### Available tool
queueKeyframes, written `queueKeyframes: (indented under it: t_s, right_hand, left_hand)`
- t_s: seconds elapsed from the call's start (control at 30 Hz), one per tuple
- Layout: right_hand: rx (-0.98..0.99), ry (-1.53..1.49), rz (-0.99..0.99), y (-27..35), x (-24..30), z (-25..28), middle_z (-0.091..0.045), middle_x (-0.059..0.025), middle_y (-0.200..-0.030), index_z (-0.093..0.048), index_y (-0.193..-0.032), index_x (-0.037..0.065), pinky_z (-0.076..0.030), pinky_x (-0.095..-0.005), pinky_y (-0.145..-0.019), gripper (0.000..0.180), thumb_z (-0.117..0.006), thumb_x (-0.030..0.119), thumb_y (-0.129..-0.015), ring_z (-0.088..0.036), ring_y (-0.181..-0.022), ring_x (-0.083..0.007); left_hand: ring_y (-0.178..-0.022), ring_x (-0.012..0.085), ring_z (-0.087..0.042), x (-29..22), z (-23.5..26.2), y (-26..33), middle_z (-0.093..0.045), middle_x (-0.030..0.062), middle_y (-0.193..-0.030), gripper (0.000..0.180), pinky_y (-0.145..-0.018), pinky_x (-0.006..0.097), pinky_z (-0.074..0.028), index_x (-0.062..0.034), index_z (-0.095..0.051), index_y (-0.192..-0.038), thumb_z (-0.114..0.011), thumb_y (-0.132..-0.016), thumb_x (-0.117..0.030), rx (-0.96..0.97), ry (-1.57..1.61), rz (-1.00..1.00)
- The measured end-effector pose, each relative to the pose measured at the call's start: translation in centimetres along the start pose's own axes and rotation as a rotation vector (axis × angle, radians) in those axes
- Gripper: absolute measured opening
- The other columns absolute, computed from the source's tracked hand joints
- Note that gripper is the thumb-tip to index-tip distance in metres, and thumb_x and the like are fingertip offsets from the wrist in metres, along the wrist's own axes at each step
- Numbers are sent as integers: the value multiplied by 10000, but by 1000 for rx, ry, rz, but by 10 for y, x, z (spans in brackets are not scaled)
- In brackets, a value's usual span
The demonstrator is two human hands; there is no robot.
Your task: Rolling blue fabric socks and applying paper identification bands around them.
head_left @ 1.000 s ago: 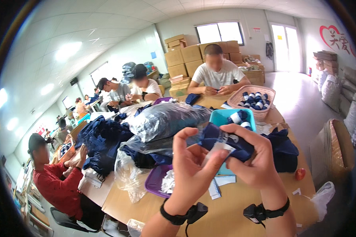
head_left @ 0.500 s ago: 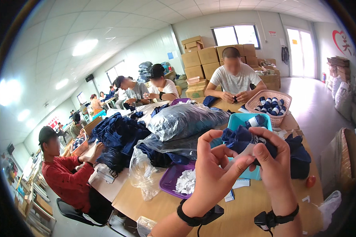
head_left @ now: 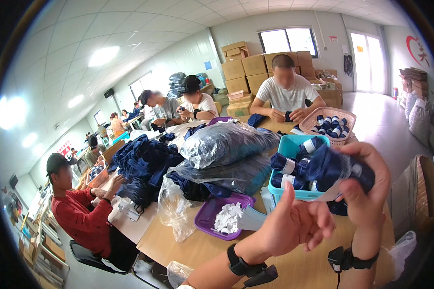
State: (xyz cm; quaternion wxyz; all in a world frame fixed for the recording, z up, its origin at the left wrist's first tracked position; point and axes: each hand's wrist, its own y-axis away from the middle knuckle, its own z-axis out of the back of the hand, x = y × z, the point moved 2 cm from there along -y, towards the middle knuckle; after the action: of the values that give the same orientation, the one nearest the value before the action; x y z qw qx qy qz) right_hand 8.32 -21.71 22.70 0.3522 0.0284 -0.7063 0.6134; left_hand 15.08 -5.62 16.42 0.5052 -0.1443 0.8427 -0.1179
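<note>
My right hand (head_left: 371, 173) is closed around a rolled navy cloth bundle (head_left: 329, 166), its thumb pressing on a pale paper strip at the underside. Lower and to the left, my left hand (head_left: 296, 226) holds nothing; its thumb points up and its fingers are loosely bent and apart. Just behind the bundle stands a turquoise basket (head_left: 276, 187), partly hidden by it. Several navy rolls with white paper bands (head_left: 288, 166) lie in that basket. To the left of my left hand sits a purple tray (head_left: 202, 225) with white paper slips (head_left: 228, 217).
A clear plastic bag of dark cloth (head_left: 226, 147) lies mid-table, beside a navy cloth heap (head_left: 144, 161). A pink basket (head_left: 307, 121) of banded rolls stands at the far right. Across the table sits a person in white (head_left: 287, 91); at left, one in red (head_left: 74, 212).
My left hand has let go of the navy bundle and dropped lower. My right hand has carried the bundle rightward and slightly up, and more of the turquoise basket's rolls show.
</note>
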Motion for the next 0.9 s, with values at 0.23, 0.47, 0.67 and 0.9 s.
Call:
queueKeyframes:
  t_s: [0.23,0.47,0.67,0.9]
  right_hand:
    - [475,-100,78,-2,26,-25,-786,-171,-1081,-741,-1072,-16,-593,-341,-882,473,-939,314,-797,-788,-965,-308]
    - [501,14,56,0,12,-41,-630,-248,-1445,-773,-1034,24,-477,-443,-1092,532,-887,490,-804,-644,-1288,-404]
    - [531,133,83,-1,7,-38,-549,-278,-1539,-781,-1025,34,-433,-452,-1144,513,-888,483,-800,-571,-1398,-435]
    - [468,244,157,-4,5,-40,-544,-285,-1526,-766,-1028,63,-479,-438,-1077,390,-897,367,-821,-607,-1323,-451]
  left_hand:
    - [-897,124,-746,-34,16,3,-763,84,-1086,233,-781,285,-607,-13,-720,-1121,-647,-1049,-223,-353,178,-144]
    - [-858,152,-750,-65,14,25,-764,88,-999,181,-784,296,-629,-7,-707,-1121,-692,-1040,-168,-494,-85,-157]
    - [-766,98,-690,-68,14,23,-762,56,-918,194,-694,253,-552,-28,-752,-877,-732,-1023,-155,-574,-118,-105]
    - [-954,120,-707,-74,17,28,-755,68,-1092,203,-856,270,-570,-3,-727,-1130,-729,-1025,-177,-442,-146,-210]
